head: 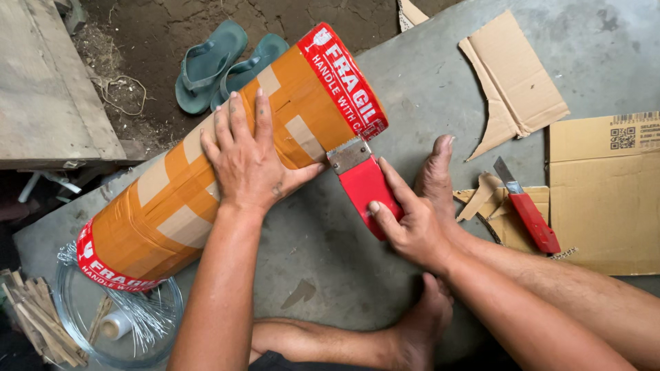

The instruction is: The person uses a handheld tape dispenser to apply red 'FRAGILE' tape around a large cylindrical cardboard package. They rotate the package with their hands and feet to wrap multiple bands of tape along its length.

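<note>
A long cardboard cylinder (172, 199) wrapped in brown tape, with red printed tape bands at both ends, lies diagonally on the concrete floor (426, 82). My left hand (247, 154) rests flat on its middle, fingers spread. My right hand (405, 216) grips a red tape dispenser (364, 182), whose metal blade end touches the cylinder's upper right end just below the red band. My bare feet show beside and below the right hand.
A red-handled utility knife (529, 209) lies on cardboard pieces (605, 199) to the right; another cardboard scrap (515, 79) lies farther off. A pair of green sandals (216, 62) sits on the dirt. A coil of wire (130, 323) and wooden sticks (34, 319) lie lower left, wooden planks (48, 82) upper left.
</note>
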